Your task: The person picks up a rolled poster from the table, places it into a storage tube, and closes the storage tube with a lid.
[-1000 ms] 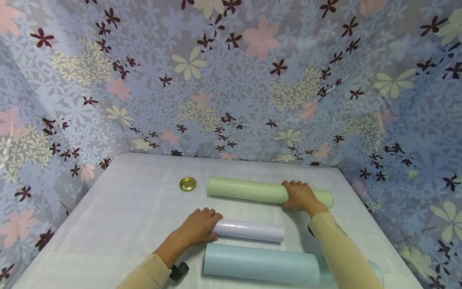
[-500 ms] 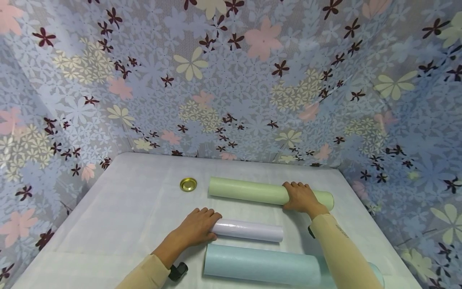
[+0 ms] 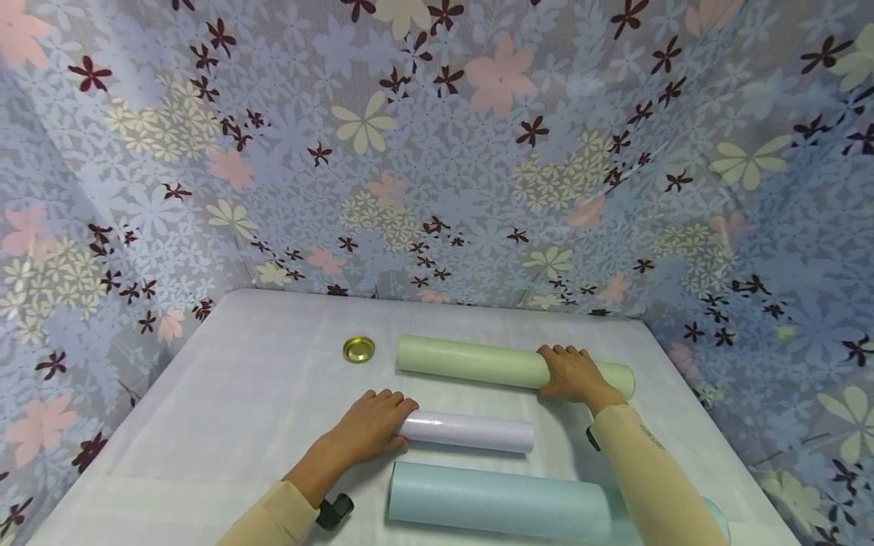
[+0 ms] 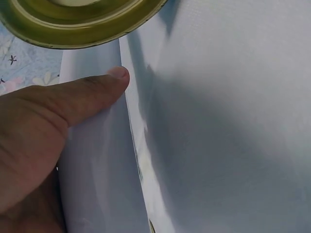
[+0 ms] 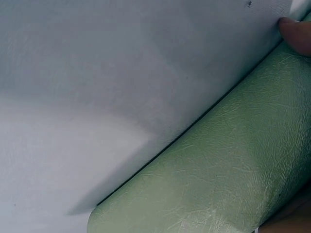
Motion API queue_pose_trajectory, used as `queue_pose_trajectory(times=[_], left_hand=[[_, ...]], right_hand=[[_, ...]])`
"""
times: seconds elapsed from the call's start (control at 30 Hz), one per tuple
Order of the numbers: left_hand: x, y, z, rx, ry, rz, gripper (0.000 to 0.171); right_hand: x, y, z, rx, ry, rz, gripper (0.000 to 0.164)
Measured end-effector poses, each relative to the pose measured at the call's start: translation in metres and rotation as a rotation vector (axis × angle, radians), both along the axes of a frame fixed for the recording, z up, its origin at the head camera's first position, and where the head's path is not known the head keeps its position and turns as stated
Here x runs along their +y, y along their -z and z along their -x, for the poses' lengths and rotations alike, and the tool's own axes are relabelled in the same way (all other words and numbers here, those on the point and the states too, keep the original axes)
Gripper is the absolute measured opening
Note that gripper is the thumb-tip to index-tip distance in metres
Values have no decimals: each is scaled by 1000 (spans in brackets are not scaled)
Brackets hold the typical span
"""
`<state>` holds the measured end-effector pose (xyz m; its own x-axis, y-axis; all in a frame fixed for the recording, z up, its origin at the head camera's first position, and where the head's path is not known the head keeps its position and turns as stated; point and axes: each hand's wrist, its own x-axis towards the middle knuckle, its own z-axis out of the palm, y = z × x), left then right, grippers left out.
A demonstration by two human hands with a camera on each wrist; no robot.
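Note:
My left hand (image 3: 371,426) grips the left end of a glossy white roll (image 3: 471,432) lying on the table. In the left wrist view its thumb (image 4: 92,94) lies across the white roll (image 4: 102,170). Farther back, my right hand (image 3: 572,377) holds a pale green roll (image 3: 471,361) near its right end, fingers over the far side. The right wrist view shows this green roll (image 5: 209,160) with creased, leather-like texture and a fingertip at its upper edge. A thicker light blue roll (image 3: 498,499) lies nearest me, partly hidden under my right forearm.
A small round gold lid (image 3: 358,349) lies left of the green roll; a gold rim (image 4: 82,36) fills the top of the left wrist view. Floral cloth (image 3: 437,152) hangs behind and along both sides of the white table (image 3: 273,364).
My left hand and the white roll have shifted slightly left relative to the other rolls. My right hand still holds the green roll in the same place.

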<state>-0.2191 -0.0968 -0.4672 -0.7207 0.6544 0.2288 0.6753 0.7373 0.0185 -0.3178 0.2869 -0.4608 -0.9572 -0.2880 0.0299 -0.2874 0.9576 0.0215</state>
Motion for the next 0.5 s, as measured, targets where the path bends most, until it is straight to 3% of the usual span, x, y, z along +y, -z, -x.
queue_pose_trajectory(times=[0.27,0.5], left_hand=[[-5,-5,-3,18,-7,-4,48],[-12,-12,-6,-8,-33,-13,50]], right_hand=[[3,0,-1,-24,11,9,76],[7,0,-2,-17,19,13,78]])
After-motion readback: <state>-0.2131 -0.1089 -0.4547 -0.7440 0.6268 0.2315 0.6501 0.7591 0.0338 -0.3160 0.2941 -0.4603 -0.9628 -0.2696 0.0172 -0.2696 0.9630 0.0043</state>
